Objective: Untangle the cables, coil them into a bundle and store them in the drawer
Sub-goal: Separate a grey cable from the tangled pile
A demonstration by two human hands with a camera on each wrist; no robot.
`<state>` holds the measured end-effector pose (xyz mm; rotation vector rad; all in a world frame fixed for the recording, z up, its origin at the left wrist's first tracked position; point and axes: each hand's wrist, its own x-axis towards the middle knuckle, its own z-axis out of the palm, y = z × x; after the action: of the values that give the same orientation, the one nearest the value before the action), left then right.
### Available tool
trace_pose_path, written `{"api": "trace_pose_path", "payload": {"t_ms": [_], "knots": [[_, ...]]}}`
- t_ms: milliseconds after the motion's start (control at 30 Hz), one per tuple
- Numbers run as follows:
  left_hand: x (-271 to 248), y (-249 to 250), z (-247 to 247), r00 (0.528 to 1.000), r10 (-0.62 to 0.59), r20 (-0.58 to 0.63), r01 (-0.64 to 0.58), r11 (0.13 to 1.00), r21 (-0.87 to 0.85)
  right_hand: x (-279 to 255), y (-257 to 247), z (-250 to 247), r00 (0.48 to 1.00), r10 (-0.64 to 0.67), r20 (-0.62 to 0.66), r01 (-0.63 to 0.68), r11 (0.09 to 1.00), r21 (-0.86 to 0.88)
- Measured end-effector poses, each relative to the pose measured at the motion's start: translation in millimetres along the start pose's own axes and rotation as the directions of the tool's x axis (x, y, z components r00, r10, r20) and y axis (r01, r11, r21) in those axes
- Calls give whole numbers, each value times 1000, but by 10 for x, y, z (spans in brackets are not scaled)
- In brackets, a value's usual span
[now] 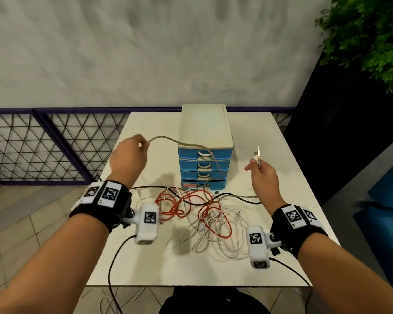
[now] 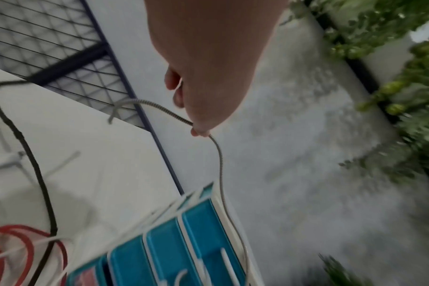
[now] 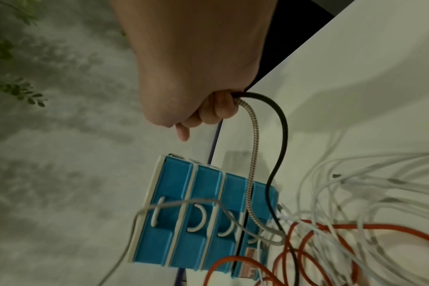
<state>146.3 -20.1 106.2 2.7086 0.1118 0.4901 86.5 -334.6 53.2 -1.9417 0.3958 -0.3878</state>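
A tangle of red (image 1: 179,205), white (image 1: 225,234) and black cables lies on the white table (image 1: 150,123) in front of a small drawer unit (image 1: 204,132) with blue drawers. My left hand (image 1: 143,145) is raised left of the unit and pinches a grey braided cable (image 1: 168,139), which drapes over the unit's front down into the tangle. The left wrist view shows that pinch on the braided cable (image 2: 219,164). My right hand (image 1: 255,163), right of the unit, grips the braided cable's (image 3: 251,154) other end together with a black cable (image 3: 282,131); connector tips stick up above its fingers.
The bottom drawer (image 1: 202,184) stands slightly ajar with a dark gap above it. A purple-framed mesh railing (image 1: 43,143) runs behind and to the left of the table. A green plant (image 1: 372,37) stands at the far right. A blue object (image 1: 390,182) sits to the right.
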Motion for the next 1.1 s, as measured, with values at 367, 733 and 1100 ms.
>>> {"api": "trace_pose_path", "payload": {"t_ms": [367, 733, 1100], "knots": [[64, -479, 296, 922, -63, 381, 32, 996, 86, -54, -267, 162, 989, -9, 149, -19, 982, 186], [-620, -819, 925, 755, -170, 634, 75, 982, 174, -210, -402, 200, 920, 70, 385, -140, 977, 158], [-1010, -819, 1064, 721, -153, 676, -62, 957, 283, -294, -404, 215, 886, 32, 462, -91, 990, 105]]}}
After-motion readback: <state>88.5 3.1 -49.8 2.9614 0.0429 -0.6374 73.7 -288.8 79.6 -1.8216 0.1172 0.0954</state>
